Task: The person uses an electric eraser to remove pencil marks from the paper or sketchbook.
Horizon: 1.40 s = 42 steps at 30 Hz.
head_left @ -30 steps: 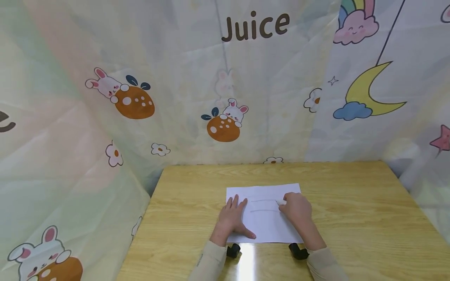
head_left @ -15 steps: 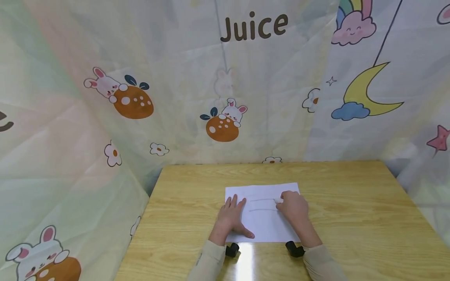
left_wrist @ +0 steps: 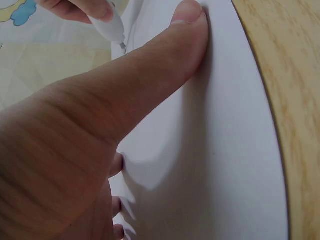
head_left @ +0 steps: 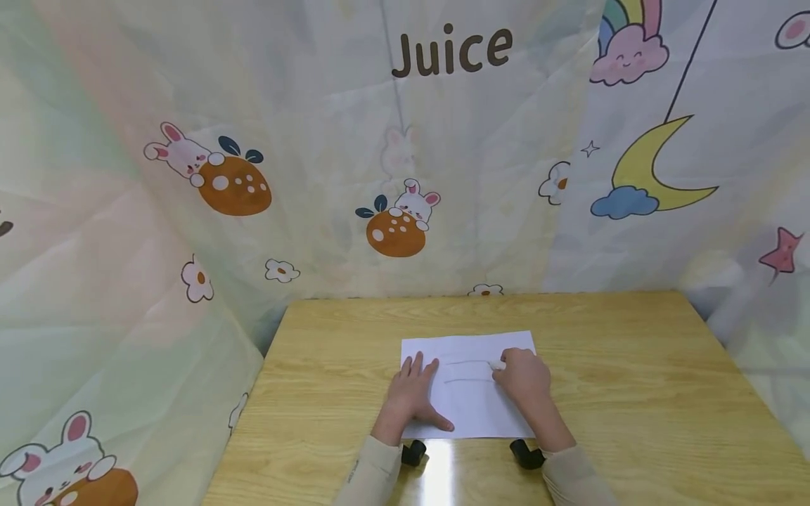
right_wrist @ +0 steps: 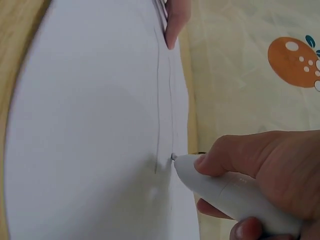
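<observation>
A white sheet of paper (head_left: 468,411) lies on the wooden table, with two thin grey lines running across its upper half. My left hand (head_left: 411,393) lies flat on the paper's left side, fingers spread and thumb stretched out. In my right hand (head_left: 525,379) is a thick white pen-shaped tool (right_wrist: 220,192) with a short metal tip; thumb and fingers pinch its body. Its tip meets the upper line near that line's right end, as the right wrist view shows. From the left wrist side, my left thumb (left_wrist: 165,55) fills much of the picture, with the tool beyond it.
The wooden table (head_left: 633,393) extends on both sides of the paper. A printed cloth (head_left: 316,140) hangs behind it and at the sides. Two black wrist mounts (head_left: 414,453) show at the sleeve cuffs, just below the paper's near edge.
My right hand has shifted slightly left over the paper, the tool's tip moving along the upper line. The left hand keeps its place on the paper. The head view has swung a little.
</observation>
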Tool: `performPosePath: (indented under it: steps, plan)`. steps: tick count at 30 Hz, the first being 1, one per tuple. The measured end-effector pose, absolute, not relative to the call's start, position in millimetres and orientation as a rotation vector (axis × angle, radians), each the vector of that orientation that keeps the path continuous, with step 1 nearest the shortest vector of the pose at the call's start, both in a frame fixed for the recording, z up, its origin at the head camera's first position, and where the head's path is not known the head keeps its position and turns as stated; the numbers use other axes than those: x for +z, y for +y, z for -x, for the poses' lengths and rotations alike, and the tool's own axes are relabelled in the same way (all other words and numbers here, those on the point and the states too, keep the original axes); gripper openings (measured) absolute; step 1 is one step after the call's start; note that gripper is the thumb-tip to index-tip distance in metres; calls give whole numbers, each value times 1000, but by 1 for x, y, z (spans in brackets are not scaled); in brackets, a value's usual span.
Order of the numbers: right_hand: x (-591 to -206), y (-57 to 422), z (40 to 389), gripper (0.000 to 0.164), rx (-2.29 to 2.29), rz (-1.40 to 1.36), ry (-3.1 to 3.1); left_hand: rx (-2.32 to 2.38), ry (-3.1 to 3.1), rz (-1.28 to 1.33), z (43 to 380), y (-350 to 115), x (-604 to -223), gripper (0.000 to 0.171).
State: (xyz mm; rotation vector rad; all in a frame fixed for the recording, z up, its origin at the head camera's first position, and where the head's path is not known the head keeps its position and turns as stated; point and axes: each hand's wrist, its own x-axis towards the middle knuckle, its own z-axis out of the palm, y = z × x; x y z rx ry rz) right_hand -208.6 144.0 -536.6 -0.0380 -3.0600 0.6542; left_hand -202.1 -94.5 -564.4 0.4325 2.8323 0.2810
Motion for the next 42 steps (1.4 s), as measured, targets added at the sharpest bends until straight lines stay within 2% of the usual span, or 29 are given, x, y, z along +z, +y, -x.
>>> performPosePath:
  steps: [42]
  plan:
    - [-536, 137, 208, 17, 670, 28, -3005, 253, 2834, -417, 199, -91, -556, 131]
